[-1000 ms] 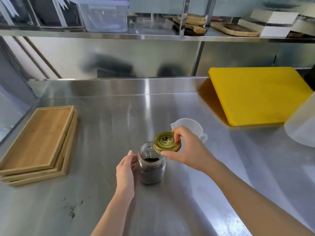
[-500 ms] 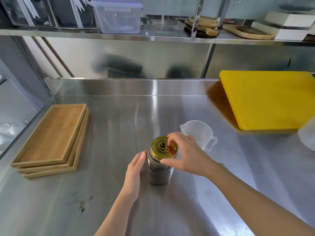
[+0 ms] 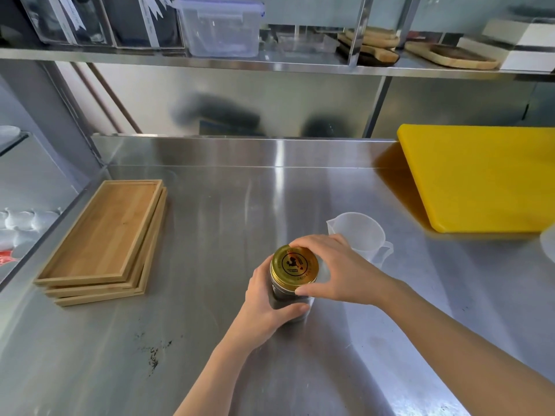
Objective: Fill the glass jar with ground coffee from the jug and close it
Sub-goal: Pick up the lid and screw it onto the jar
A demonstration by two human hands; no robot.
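A glass jar (image 3: 289, 298) holding dark ground coffee stands near the middle of a steel counter (image 3: 210, 211), with a gold lid (image 3: 294, 266) sitting on its mouth. The left hand (image 3: 264, 307) is wrapped around the jar's body from nine o'clock. The right hand (image 3: 336, 270) grips the lid's rim from three o'clock, thumb at the near edge. An empty clear plastic jug (image 3: 357, 232) stands just beyond at two o'clock. Stacked wooden trays (image 3: 105, 238) lie at nine o'clock, a yellow cutting board (image 3: 480, 178) at two o'clock, and spilled coffee grounds (image 3: 154, 352) at seven o'clock.
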